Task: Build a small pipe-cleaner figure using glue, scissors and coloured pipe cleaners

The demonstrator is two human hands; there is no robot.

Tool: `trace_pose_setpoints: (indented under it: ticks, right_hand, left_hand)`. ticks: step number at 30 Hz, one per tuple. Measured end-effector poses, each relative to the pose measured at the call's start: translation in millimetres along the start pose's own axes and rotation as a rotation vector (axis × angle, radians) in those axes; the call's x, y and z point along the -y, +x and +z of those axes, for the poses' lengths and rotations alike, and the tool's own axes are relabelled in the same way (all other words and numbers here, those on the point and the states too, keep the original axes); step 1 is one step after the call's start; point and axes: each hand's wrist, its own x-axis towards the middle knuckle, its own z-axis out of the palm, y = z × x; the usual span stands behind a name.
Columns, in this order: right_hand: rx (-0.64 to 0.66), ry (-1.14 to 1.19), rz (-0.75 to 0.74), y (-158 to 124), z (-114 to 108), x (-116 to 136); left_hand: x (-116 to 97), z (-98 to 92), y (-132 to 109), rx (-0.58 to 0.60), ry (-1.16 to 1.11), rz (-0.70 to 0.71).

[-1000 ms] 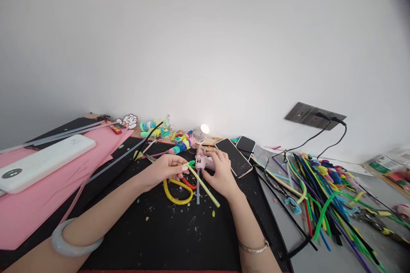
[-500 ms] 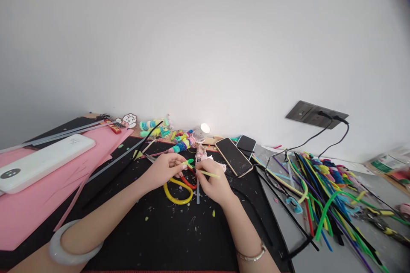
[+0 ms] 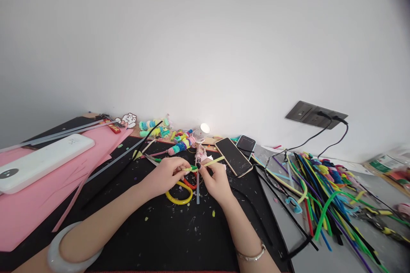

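My left hand is closed in a pinch on a short green pipe cleaner. Close beside it, my right hand pinches a pale yellow pipe cleaner, whose free end sticks out up and to the right. The two strips meet between my fingertips, where a bit of yellow crosses the green; exactly how they join is too small to tell. Under my hands lie scissors with yellow and red handles, partly covered by my left hand. A translucent glue stick lies upright in view between my hands.
A lit lamp stands by the wall. Two phones lie right of it. Many coloured pipe cleaners cover the grey board at right. At left, a white power bank rests on pink sheets. Scraps dot the black mat.
The yellow pipe cleaner has swung from pointing down-right to up-right, and its inner end now crosses the green one. My right hand has turned slightly; both hands stay close together.
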Motion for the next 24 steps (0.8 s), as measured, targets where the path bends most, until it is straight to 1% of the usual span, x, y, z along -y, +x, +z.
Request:
trace_pose_setpoints:
  ticks: [5,10,19,24]
  right_hand:
    - [-0.025,0.063,0.080,-0.4,1.9,-3.7]
    - [-0.037,0.126,0.154,0.1,3.4,-6.8]
    - [-0.047,0.094,0.172,1.1,4.0,-9.4]
    - [-0.046,0.088,0.172,1.7,4.2,-10.6]
  left_hand:
    - [-8.8,-4.1,-2.9,0.071,0.060,0.095]
    - [-14.5,-6.0,-5.3,0.099,0.116,0.164]
    - [-8.6,-3.1,-5.8,0.138,0.107,0.208]
    - [-8.2,-2.0,-6.2,0.141,0.114,0.223]
